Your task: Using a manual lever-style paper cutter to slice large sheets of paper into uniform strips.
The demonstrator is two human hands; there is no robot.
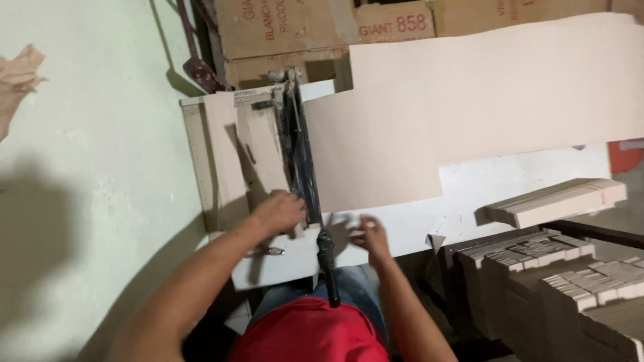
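As I look down from the head view, my left hand (278,211) lies palm down, fingers spread, pressing on a narrow strip of beige paper (265,157) on the white bed of the paper cutter (268,265); its grip pinches nothing. The strip sits just left of the black cutting arm (302,161), which lies lowered along the bed from far to near and ends in a black handle (327,258) that overhangs the near edge. My right hand (369,236) is just right of that handle, near the cutter's near right corner; its fingers are blurred, so I cannot tell whether the grip is spread or pressed together, nor whether it holds anything. A large beige paper sheet (483,100) lies to the right of the cutting arm, reaching far and right across the white table (469,201). A second beige strip (221,147) lies along the left side of the bed. On the right, a stack of cut strips (557,201) rests at the table's near right edge, with bundles of cut pieces (563,268) lower and nearer. Brown cardboard boxes (295,30) stand at the far side. A crumpled paper scrap (17,74) lies far left on the pale green surface (100,167).
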